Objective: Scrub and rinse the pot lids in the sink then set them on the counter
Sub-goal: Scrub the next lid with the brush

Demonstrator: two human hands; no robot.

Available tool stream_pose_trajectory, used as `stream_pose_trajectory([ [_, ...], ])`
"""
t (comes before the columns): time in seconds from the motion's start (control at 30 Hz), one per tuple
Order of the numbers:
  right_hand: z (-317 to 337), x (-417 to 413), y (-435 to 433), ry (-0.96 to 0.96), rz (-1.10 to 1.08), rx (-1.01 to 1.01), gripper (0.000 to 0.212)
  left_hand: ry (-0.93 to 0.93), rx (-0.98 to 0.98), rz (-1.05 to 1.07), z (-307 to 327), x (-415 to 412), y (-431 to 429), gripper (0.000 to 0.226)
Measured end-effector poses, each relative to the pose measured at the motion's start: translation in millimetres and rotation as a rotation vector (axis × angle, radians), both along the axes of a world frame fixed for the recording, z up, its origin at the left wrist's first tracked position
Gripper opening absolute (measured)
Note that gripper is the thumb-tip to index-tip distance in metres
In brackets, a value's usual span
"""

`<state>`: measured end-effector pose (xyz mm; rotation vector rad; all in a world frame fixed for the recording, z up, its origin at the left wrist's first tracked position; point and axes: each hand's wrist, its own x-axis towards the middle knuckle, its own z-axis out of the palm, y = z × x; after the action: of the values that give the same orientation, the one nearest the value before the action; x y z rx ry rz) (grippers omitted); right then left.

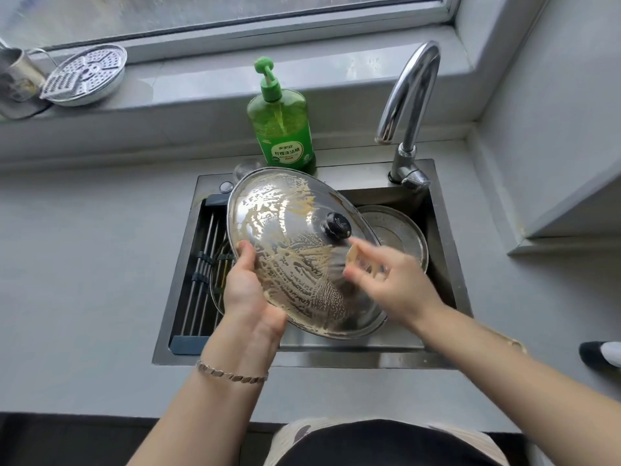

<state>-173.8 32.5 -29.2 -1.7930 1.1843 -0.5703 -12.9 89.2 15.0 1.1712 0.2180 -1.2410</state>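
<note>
Counter (pixel 84 264): a pale grey surface ran around the sink on the left, front and right, meeting a grey wall on the right.
Sink (pixel 302 361): a steel basin was set into the counter, with a roll-up rack (pixel 205 264) across its left part.
Large lid (pixel 295 250): it was held tilted over the sink, black knob (pixel 336 225) upward, its steel top streaked with tan suds.
Left hand (pixel 248 290): it gripped the large lid's left rim, thumb on top and fingers underneath.
Right hand (pixel 386 280): it was on the lid's right side below the knob, blurred; I could not tell whether its fingers gripped anything.
Second lid (pixel 396 230): it lay in the sink's right part, behind the large lid.
Back edge: a green soap bottle (pixel 282 129) stood beside a curved chrome faucet (pixel 410 95).
Windowsill (pixel 201 82): a grey ledge under the window carried a perforated steel steamer plate (pixel 87 74) at its left end.
</note>
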Motion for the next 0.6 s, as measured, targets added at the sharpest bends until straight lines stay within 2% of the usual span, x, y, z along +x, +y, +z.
stream_pose_trajectory([
  [0.07, 7.6, 5.8, 32.4, 0.022, 0.184, -0.146, 0.054, 0.024, 0.032, -0.013, -2.3, -1.9, -0.3, 0.042],
  [0.13, 7.4, 4.8, 41.0, 0.035, 0.257, -0.202, 0.056, 0.042, 0.055, -0.022, -5.1, -3.3, 2.0, 0.043],
  [0.27, -9.4, -15.8, -3.4, 0.057, -0.072, 0.128, 0.045, 0.003, 0.050, 0.048, -3.6, 2.4, 5.3, 0.034],
  [0.33, -11.2, -15.8, 6.1, 0.075, -0.062, 0.096, 0.048, -0.017, 0.027, 0.068, -0.8, 5.1, 2.4, 0.033],
  [0.4, -6.6, -7.7, 35.1, 0.063, 0.112, -0.059, 0.054, -0.017, 0.011, 0.096, -1.1, 7.5, 0.9, 0.034],
  [0.47, -11.7, -11.4, 43.4, 0.067, 0.210, -0.127, 0.057, -0.016, -0.005, 0.105, -1.5, 8.0, 0.6, 0.034],
  [0.6, -26.8, -24.2, 13.4, 0.054, -0.046, 0.048, 0.047, -0.009, -0.026, 0.157, 0.6, 7.2, 1.6, 0.033],
])
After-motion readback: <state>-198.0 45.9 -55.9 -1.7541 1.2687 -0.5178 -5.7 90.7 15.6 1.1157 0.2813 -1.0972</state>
